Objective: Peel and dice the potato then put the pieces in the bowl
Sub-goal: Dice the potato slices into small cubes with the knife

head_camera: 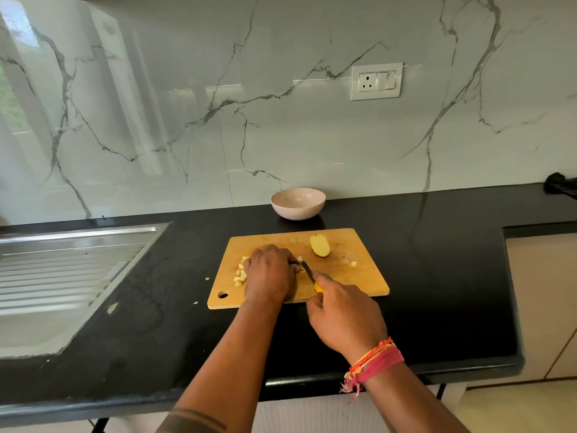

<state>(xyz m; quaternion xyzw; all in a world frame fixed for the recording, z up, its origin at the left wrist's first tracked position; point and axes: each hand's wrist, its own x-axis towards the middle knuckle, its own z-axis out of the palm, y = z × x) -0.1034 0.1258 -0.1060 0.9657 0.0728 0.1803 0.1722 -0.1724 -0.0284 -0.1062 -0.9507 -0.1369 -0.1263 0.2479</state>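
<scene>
Head view, all placed from cutting board (359, 276). Board lay on black table (437, 276). Left hand (270, 273) rested palm down on board's middle, fingers curled over potato piece, mostly hidden. Right hand (345, 317) at board's near edge, fingers wrapped round yellow-handled knife (309, 273), blade tip beside left hand. Diced pieces (240, 275) at left of hand. Potato half (319, 245) at far side. Bowl (298, 203) just behind board. Sink drainer (62, 260) well left.
</scene>
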